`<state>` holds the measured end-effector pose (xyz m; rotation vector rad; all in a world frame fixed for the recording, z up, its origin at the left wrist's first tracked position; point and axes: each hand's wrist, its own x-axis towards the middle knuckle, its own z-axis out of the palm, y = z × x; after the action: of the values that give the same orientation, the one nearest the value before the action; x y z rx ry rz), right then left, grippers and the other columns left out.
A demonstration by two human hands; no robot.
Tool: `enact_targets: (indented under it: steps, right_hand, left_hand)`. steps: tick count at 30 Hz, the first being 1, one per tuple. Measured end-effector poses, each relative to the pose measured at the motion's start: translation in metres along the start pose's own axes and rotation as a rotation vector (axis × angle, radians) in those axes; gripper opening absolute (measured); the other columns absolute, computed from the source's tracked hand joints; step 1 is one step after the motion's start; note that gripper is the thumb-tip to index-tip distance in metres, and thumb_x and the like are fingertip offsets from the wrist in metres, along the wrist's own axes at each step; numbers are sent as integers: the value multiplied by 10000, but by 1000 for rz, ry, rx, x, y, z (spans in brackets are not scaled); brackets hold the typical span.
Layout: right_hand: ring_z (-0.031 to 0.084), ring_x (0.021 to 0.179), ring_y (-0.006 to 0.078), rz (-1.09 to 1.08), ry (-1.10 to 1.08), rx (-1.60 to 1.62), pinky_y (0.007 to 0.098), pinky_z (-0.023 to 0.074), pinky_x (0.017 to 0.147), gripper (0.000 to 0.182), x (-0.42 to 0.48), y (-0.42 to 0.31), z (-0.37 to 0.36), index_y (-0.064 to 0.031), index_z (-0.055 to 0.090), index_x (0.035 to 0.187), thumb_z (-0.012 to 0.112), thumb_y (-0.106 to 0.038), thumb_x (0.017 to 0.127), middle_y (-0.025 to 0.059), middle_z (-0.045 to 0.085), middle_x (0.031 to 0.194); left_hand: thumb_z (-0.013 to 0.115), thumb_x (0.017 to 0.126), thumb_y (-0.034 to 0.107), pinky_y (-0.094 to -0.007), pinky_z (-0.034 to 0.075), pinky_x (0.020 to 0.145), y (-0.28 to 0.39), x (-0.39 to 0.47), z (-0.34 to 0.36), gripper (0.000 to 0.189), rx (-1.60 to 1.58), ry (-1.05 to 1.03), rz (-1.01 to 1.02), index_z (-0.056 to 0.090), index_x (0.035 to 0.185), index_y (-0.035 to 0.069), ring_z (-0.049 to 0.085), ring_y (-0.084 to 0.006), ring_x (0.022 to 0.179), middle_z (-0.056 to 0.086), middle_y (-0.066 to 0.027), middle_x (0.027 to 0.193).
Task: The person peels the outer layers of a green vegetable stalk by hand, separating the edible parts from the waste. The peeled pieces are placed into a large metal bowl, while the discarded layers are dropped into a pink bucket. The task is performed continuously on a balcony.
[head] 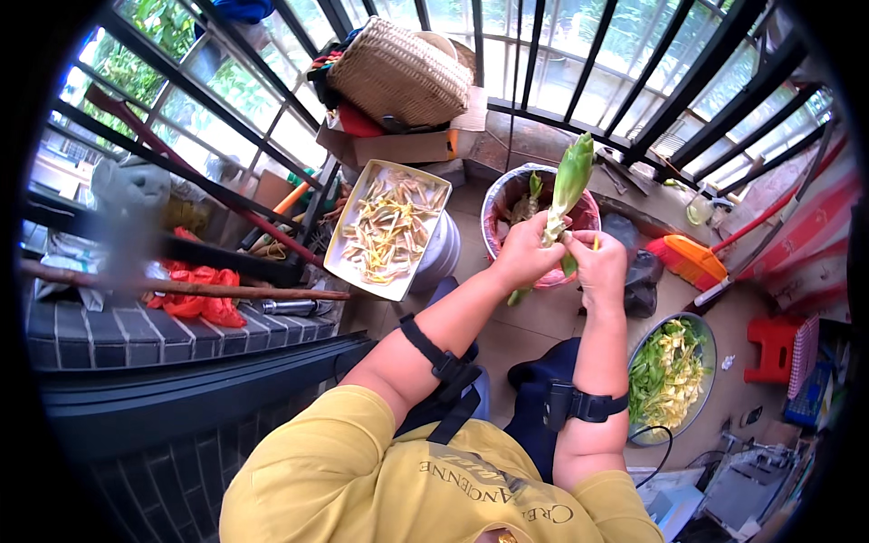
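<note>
My left hand (526, 251) is closed around the pale lower end of a thick green vegetable stalk (571, 173), its leafy tip pointing up and away from me. Close beside it, my right hand (601, 261) pinches a small piece at the stalk's base, with a green strip (569, 263) hanging between the hands. Both hands are over the near rim of a round bin lined with a thin plastic bag (494, 227). Plant scraps (523, 207) lie inside the bin, partly hidden by my hands.
A shallow box (330, 261) of dried yellowish strips rests on a stool at left. On the floor at right are a basin (711, 394) of green and pale-yellow pieces, an orange broom (689, 261) and a red stool (767, 349). A woven basket (404, 75) stands by the railing.
</note>
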<state>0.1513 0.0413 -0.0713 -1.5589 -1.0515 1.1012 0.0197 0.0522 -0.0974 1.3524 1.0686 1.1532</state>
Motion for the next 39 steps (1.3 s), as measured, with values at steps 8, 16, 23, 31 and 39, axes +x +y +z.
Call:
enact_targets:
  steps: [8,16,23,31,39]
  right_hand:
    - [459,481,50,157,-243,35,197,328,428,191,-6,-17,-15,66,645,879,665,-79,756,12,572,643]
    - [426,485,35,105,-266,233,185,309,432,165,-1,-12,-21,1,622,892,519,-127,896,-22,533,644]
    - [548,590,122,153,-207,456,245,456,529,197,3,-8,-26,-2,536,960,434,-171,955,56,572,733]
    - [548,532,153,204,-150,390,284,451,452,127,36,29,-78,0,558,900,519,-121,901,64,557,679]
    - [605,692,336,688,479,858,476,560,598,215,-15,200,-262,8,453,1100,462,-66,899,168,544,873]
  left_hand:
    - [685,722,167,-399,478,666,-5,1,2,265,216,-31,54,578,912,15,614,-370,771,619,-204,782]
    - [571,778,67,-240,464,656,-1,8,-9,232,-386,-153,-327,576,1009,49,567,-111,732,598,-39,869]
    - [528,740,18,-259,476,723,8,6,-4,224,-552,-241,-418,574,960,21,583,-135,774,599,-56,851]
    - [540,769,34,-286,519,607,-6,15,-13,283,-574,-80,-470,543,1052,27,614,-182,674,587,-57,788]
    - [472,740,66,-293,488,567,-6,15,0,313,-540,-99,-538,519,1045,16,558,-205,669,537,-65,786]
